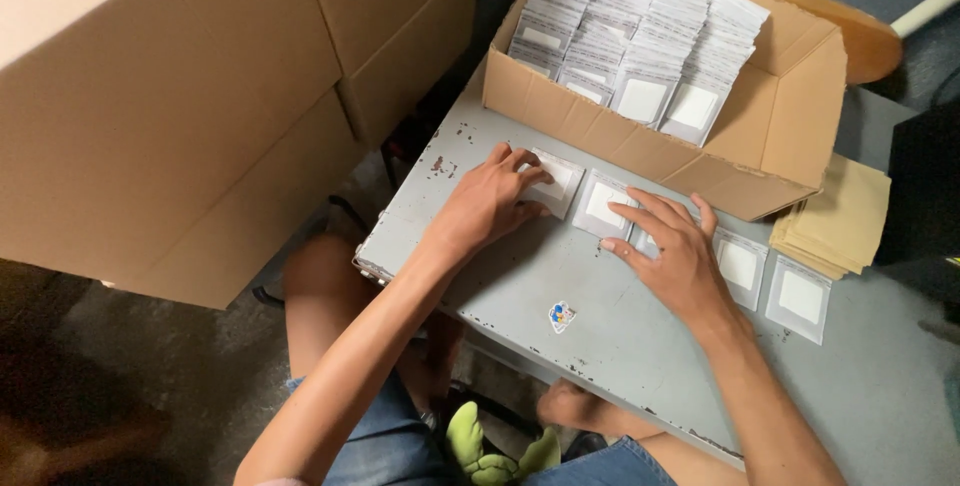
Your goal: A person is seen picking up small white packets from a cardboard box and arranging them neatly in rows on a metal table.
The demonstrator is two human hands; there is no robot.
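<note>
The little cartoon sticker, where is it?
In the head view, the sticker sits on the grey table, near its front edge, between the left hand and right hand.

Soft, even daylight is falling on the grey table [560, 276] from above and to the right, leaving its top bright while the floor left of and below the table is sinking into deep shadow. The hands are casting only faint, short shadows on the table, and no harsh glare is showing. Focus is holding sharp around the table, with the picture's edges bending and softening slightly.
</note>
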